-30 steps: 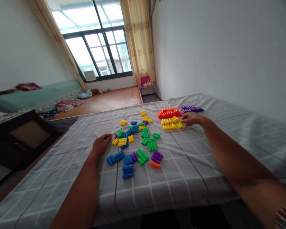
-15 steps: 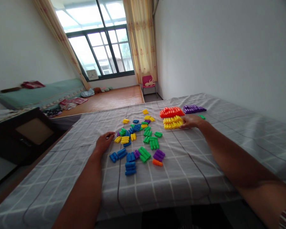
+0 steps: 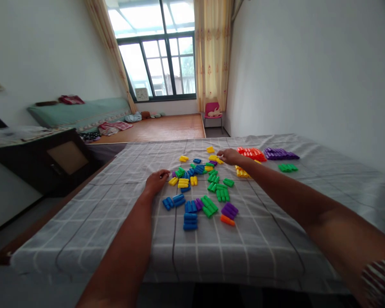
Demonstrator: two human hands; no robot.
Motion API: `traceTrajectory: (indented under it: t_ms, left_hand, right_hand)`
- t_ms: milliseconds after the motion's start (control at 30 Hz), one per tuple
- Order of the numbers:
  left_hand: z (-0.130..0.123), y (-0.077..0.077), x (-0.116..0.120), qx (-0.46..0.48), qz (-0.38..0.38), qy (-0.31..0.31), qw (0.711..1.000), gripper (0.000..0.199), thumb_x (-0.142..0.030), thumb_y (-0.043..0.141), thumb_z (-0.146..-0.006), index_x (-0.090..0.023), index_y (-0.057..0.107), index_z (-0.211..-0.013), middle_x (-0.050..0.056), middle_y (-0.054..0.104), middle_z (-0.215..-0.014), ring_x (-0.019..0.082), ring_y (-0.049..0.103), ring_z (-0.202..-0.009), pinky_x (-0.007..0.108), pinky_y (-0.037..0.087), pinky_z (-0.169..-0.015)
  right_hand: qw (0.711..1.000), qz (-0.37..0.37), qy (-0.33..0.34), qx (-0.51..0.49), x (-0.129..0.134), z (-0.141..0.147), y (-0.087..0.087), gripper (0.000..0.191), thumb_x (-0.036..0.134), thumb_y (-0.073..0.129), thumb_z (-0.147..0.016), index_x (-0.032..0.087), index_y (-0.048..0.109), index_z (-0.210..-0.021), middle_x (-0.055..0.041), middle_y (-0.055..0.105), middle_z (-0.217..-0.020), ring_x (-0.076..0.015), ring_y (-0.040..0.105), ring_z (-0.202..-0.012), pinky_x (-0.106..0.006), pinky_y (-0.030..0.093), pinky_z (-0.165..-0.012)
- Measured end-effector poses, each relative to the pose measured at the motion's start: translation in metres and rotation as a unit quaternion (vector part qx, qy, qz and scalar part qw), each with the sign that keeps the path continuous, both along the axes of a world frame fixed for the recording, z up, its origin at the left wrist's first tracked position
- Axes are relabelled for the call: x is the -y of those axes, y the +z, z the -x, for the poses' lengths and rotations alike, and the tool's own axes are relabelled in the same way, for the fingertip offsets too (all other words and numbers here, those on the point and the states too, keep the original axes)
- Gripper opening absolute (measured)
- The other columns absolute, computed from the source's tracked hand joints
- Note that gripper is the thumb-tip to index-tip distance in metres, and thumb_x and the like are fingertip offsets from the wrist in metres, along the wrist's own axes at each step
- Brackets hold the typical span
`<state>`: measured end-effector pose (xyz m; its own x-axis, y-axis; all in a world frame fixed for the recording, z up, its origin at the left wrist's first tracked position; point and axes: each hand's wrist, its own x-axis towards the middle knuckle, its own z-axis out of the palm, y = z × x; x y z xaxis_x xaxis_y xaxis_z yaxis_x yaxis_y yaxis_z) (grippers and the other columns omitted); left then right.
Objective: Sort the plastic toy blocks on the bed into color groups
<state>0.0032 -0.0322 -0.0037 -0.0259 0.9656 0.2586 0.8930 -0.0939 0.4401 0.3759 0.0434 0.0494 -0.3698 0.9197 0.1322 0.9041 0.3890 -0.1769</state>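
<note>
My right hand [image 3: 229, 156] reaches over the far part of the cloth, its fingertips pinched at the end of a yellow plastic block [image 3: 215, 159] made of joined tubes. Beside the left edge of the loose pile, my left hand [image 3: 156, 181] rests on the cloth with fingers curled together; no block shows in it. Closest to it are a purple piece [image 3: 173, 174] and a yellow block [image 3: 173, 181]. Between the hands lie loose blue blocks [image 3: 190, 221], green blocks [image 3: 209, 206], purple blocks [image 3: 230, 210] and an orange block [image 3: 227, 220].
Sorted groups stand at the right: orange blocks [image 3: 250, 153], purple blocks [image 3: 280, 153], green blocks [image 3: 288, 167], and yellow blocks [image 3: 242, 172] partly behind my right forearm. A grey checked cloth [image 3: 115, 222] covers the table. A dark cabinet [image 3: 35, 171] stands at the left.
My right hand has left the yellow group and moved leftward to the loose yellow blocks. More green blocks show at the right, where my arm hid them. The view has turned slightly left.
</note>
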Motion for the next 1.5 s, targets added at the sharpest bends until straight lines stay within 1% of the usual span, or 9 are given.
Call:
traceTrajectory:
  t_ms: [233,400,533,667,800,900,1300,1400,1500]
  left_hand:
    - [0.002,0.0,-0.001,0.032,0.001,-0.007,0.999,0.03,-0.031,0.051,-0.085,-0.023,0.071,-0.105,0.002,0.074,-0.099,0.018,0.067,-0.091,0.025,0.049,-0.081]
    - [0.004,-0.001,-0.004,0.041,0.0,-0.012,0.999,0.032,-0.031,0.05,-0.084,-0.023,0.071,-0.107,0.002,0.074,-0.098,0.018,0.067,-0.092,0.025,0.049,-0.081]
    - [0.004,0.0,-0.003,0.033,-0.001,-0.012,0.999,0.032,-0.032,0.049,-0.084,-0.023,0.07,-0.107,0.002,0.074,-0.1,0.019,0.067,-0.094,0.026,0.049,-0.083]
    - [0.001,0.007,0.001,0.012,0.0,-0.007,1.0,0.031,-0.033,0.05,-0.084,-0.025,0.071,-0.105,0.001,0.074,-0.104,0.019,0.066,-0.099,0.026,0.049,-0.084]
    - [0.0,0.009,0.0,-0.002,0.002,0.003,1.0,0.031,-0.035,0.051,-0.083,-0.026,0.071,-0.104,0.0,0.074,-0.102,0.019,0.066,-0.098,0.025,0.05,-0.081]
    - [0.002,0.008,-0.002,-0.005,0.006,0.007,1.0,0.032,-0.036,0.05,-0.083,-0.026,0.07,-0.106,0.001,0.074,-0.104,0.019,0.066,-0.098,0.026,0.05,-0.082]
    - [0.009,0.004,-0.006,0.015,0.011,-0.009,1.0,0.036,-0.039,0.048,-0.083,-0.024,0.068,-0.109,0.002,0.074,-0.102,0.02,0.066,-0.101,0.027,0.05,-0.086]
    - [0.009,0.004,-0.007,0.011,0.014,-0.008,1.0,0.036,-0.039,0.048,-0.083,-0.024,0.068,-0.109,0.002,0.074,-0.103,0.019,0.066,-0.1,0.028,0.049,-0.086]
    - [0.008,0.003,-0.007,0.003,0.012,0.001,1.0,0.035,-0.039,0.049,-0.083,-0.024,0.068,-0.108,0.002,0.074,-0.104,0.019,0.066,-0.099,0.027,0.049,-0.086]
  right_hand:
    - [0.996,0.016,-0.085,0.024,-0.039,0.032,-0.026,0.036,0.03,0.053,-0.09,0.014,0.064,-0.12,-0.0168,0.068,-0.115,-0.0258,0.064,-0.104,-0.032,0.048,-0.086]
    - [0.998,-0.017,-0.051,-0.045,-0.029,0.03,-0.012,0.034,0.024,0.066,-0.08,0.018,0.065,-0.114,-0.0075,0.068,-0.115,-0.0173,0.064,-0.101,-0.024,0.047,-0.086]
    - [0.984,-0.028,-0.006,-0.179,-0.005,-0.007,0.013,0.027,0.027,0.069,-0.077,0.015,0.068,-0.101,-0.006,0.071,-0.098,-0.0151,0.065,-0.087,-0.023,0.048,-0.077]
    - [0.963,-0.019,-0.057,-0.264,0.02,-0.083,0.027,0.031,0.036,0.071,-0.075,0.013,0.069,-0.095,-0.0073,0.071,-0.09,-0.0159,0.063,-0.079,-0.025,0.049,-0.071]
    - [0.935,0.062,-0.137,-0.32,0.04,-0.163,0.019,0.044,0.044,0.077,-0.067,0.01,0.067,-0.094,-0.0089,0.07,-0.079,-0.0144,0.06,-0.066,-0.024,0.049,-0.06]
    - [0.924,0.115,-0.178,-0.317,0.051,-0.199,0.004,0.045,0.045,0.081,-0.062,0.01,0.067,-0.087,-0.0055,0.065,-0.065,-0.0114,0.055,-0.054,-0.023,0.047,-0.051]
    - [0.935,0.182,-0.218,-0.212,0.056,-0.215,-0.034,0.02,0.028,0.071,-0.073,0.01,0.07,-0.082,-0.0079,0.069,-0.07,-0.0138,0.063,-0.059,-0.021,0.048,-0.052]
    - [0.956,0.117,-0.214,-0.162,0.057,-0.216,-0.033,0.021,0.03,0.067,-0.075,0.012,0.071,-0.085,-0.007,0.07,-0.073,-0.0143,0.063,-0.06,-0.021,0.047,-0.054]
    - [0.982,-0.022,-0.162,-0.098,0.056,-0.199,-0.02,0.019,0.029,0.062,-0.078,0.016,0.071,-0.088,-0.0046,0.072,-0.08,-0.0151,0.064,-0.07,-0.023,0.046,-0.063]
